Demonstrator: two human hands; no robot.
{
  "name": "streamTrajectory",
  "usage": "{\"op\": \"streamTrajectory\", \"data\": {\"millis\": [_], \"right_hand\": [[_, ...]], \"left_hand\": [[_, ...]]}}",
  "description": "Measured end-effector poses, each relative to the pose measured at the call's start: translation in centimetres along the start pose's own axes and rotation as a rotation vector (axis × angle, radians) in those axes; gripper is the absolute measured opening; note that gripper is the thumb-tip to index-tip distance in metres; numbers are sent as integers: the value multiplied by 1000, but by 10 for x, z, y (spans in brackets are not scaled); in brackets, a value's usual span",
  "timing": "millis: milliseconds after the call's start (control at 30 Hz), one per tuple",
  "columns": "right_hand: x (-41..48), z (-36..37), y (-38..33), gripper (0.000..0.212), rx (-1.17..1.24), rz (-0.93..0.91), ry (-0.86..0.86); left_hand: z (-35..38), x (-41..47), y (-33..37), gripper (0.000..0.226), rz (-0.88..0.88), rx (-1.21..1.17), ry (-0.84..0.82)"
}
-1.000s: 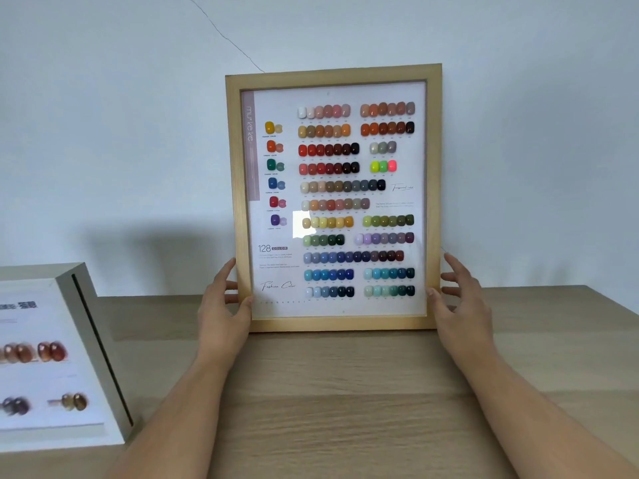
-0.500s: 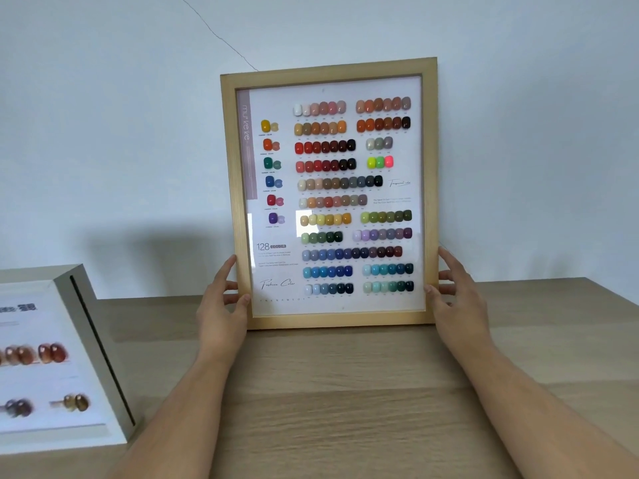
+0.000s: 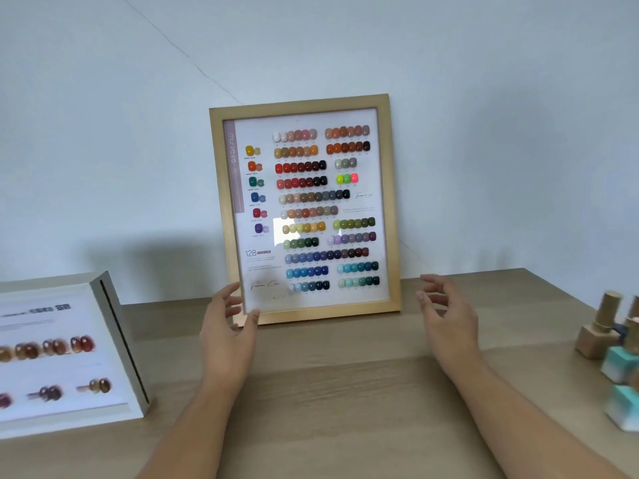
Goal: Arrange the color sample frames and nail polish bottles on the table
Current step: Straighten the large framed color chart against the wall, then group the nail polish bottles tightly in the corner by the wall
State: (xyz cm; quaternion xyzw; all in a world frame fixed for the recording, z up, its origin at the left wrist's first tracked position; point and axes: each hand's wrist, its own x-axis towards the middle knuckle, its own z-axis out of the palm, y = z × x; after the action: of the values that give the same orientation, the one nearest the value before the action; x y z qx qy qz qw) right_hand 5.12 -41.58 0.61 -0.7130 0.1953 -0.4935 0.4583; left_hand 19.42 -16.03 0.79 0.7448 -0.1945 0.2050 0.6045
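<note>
A wooden color sample frame (image 3: 304, 102) with rows of colored nail swatches stands upright on the table, leaning on the wall. My left hand (image 3: 230, 328) is at its lower left corner, fingers spread, thumb over the bottom rail. My right hand (image 3: 446, 318) hovers open a little to the right of the frame, apart from it. A white color sample frame (image 3: 114, 326) lies at the left edge. Nail polish bottles (image 3: 619, 357), beige and teal with wooden caps, stand at the right edge.
The wooden table (image 3: 345, 392) runs to a pale wall (image 3: 103, 133) at the back. Bare tabletop lies between my forearms and in front of the standing frame. The white frame and the bottles are cut off by the view's edges.
Both hands have let go of the wooden frame's sides and drawn back; the right hand moved clear to the right. The view swung, bringing the bottles into sight.
</note>
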Motion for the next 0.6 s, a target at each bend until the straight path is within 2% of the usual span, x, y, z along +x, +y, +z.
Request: {"op": "streamTrajectory", "data": {"millis": [167,300,467,600], "right_hand": [[-23,-65,-46,19,-35,-109,-17],[-22,-126,-84,21,-119,-196,-16],[12,-221,-105,11,-288,-140,68],[30,-281,-96,10,-491,-42,-20]], "left_hand": [[21,-44,74,27,88,-92,-166],[54,-70,136,21,209,-137,-326],[103,-93,199,14,361,-180,-532],[146,-112,225,8,415,-85,-738]]}}
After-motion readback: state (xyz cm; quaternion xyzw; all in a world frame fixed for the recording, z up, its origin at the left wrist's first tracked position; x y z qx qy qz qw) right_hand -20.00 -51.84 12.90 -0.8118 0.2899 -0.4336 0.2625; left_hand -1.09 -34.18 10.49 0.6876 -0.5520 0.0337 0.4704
